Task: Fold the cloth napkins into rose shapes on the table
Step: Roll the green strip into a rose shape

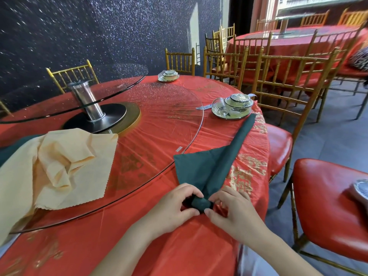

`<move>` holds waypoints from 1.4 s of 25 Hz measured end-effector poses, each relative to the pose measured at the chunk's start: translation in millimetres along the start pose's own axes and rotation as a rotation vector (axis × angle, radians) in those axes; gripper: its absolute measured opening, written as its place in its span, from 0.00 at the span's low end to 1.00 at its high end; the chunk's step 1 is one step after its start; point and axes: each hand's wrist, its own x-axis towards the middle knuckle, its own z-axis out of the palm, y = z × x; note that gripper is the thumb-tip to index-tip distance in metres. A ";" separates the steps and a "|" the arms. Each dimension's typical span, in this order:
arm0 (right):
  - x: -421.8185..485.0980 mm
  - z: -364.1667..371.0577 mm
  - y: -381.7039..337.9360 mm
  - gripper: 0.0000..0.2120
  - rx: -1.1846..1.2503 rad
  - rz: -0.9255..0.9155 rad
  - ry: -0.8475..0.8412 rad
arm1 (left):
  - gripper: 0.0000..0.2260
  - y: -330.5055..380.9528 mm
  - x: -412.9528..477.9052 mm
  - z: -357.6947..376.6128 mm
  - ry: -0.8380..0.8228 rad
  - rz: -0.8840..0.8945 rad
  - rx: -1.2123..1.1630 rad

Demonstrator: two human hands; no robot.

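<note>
Left hand (175, 208) and right hand (232, 213) pinching green napkin (203, 170) roll, cream napkin (65, 166) nearby, place setting (232, 108) beyond

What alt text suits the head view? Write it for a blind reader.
The left hand and right hand pinch the rolled near end of a dark green napkin on a red table; its strip runs toward a place setting. A crumpled cream napkin lies left.
</note>
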 end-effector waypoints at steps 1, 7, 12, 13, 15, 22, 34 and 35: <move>-1.0 -1.6 0.5 0.20 0.014 -0.015 -0.037 | 0.14 0.3 -1.4 -0.9 0.001 -0.003 0.011; -7.4 -17.8 -2.1 0.22 0.015 -0.078 -0.233 | 0.10 12.2 -1.1 -16.6 -0.159 -0.077 0.044; -10.5 -18.7 -6.7 0.23 0.019 -0.065 -0.199 | 0.09 12.8 23.1 -18.7 -0.267 -0.135 0.099; -11.3 -16.2 -6.9 0.23 0.009 -0.055 -0.189 | 0.10 12.8 26.8 -17.4 -0.270 -0.139 0.114; -10.1 -10.6 -4.9 0.21 -0.016 -0.014 -0.137 | 0.11 13.8 30.0 -13.1 -0.238 -0.148 0.107; 10.4 -9.1 5.4 0.22 -0.004 0.060 0.012 | 0.17 9.6 15.0 4.5 0.012 0.070 0.218; -9.3 -41.5 15.9 0.11 0.187 -0.049 -0.123 | 0.12 41.3 24.7 -0.2 -0.274 -0.061 0.193; -12.7 -41.6 13.1 0.11 0.151 -0.071 -0.135 | 0.13 41.8 30.7 -1.2 -0.302 -0.087 0.191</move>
